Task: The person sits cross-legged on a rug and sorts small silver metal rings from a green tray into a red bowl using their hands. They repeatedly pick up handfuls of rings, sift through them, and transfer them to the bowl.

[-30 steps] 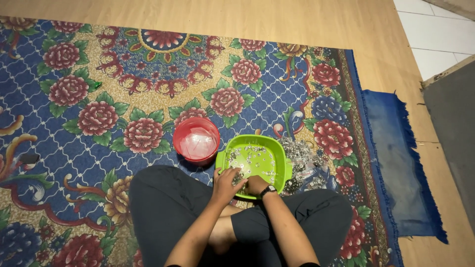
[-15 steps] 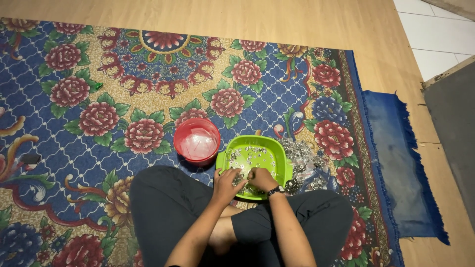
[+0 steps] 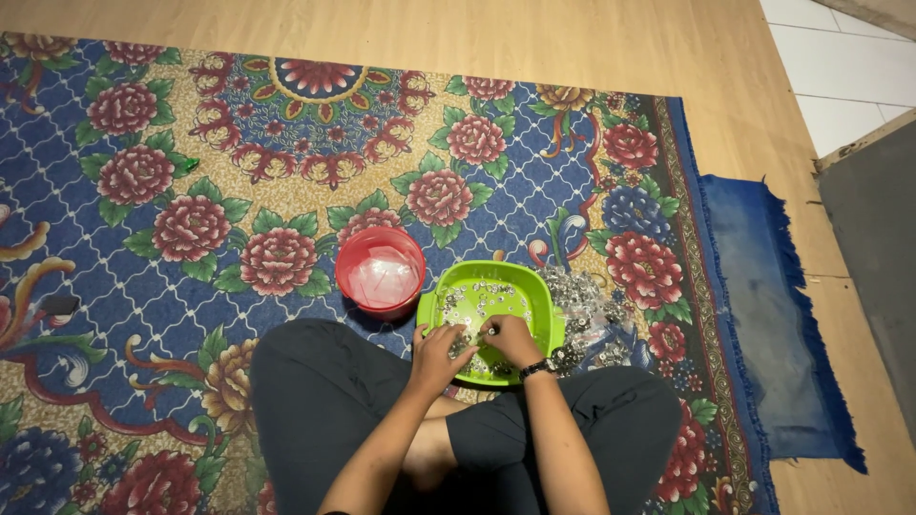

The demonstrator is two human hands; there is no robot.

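A: Where do the person's hands sit?

B: Both are inside the bright green square plastic basin (image 3: pixel 549 310), which rests on the carpet just in front of the crossed legs in dark trousers (image 3: pixel 315 401). The left hand (image 3: pixel 441 355) lies over the near-left part of the basin, fingers curled down into the heap of small shiny silver metal pieces (image 3: pixel 477 300) at the bottom. The right hand (image 3: pixel 510 339), with a dark wristwatch (image 3: pixel 536 366) at the wrist, is beside it, nearly touching it, fingertips bent together over the same pieces.

A: Do the fingers pinch anything?

B: They look half closed, as if picking among the pieces, but the parts are too small to show whether either hand truly grips one. That cannot be told.

A: And around the basin?

B: A round red plastic bowl (image 3: pixel 381 274) with a clear plastic lining stands just to the basin's left, touching or nearly touching it. On the right, against the basin's side, a clear plastic bag full of more silver pieces (image 3: pixel 590 310) is spread on the carpet. All lies on a blue and gold patterned carpet with red roses (image 3: pixel 191 229). Past its right edge sits a small plain blue fringed mat (image 3: pixel 763 315) on the pale wooden floor (image 3: pixel 534 38).
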